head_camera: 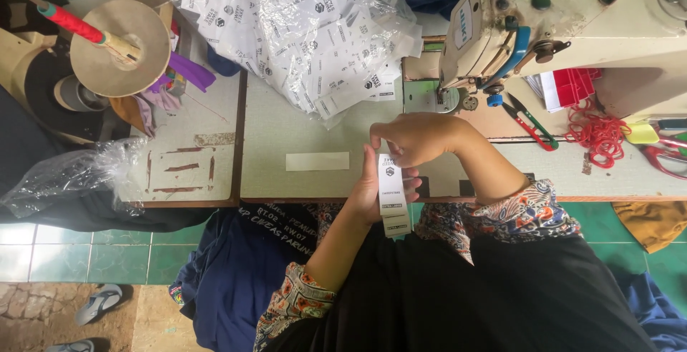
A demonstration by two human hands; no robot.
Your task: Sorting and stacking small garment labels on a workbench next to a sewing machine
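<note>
A white printed label strip hangs over the table's front edge. My left hand grips it from below, fingers wrapped around its middle. My right hand pinches the strip's top end just above. Both hands meet in front of the cream sewing machine, whose needle area is right behind my right hand. My sleeves have a floral pattern.
A clear plastic bag of white labels lies on the table at the back. A paper strip lies left of my hands. Red-handled snips, red cord and scissors sit right. Thread cones stand left. Dark blue cloth hangs below.
</note>
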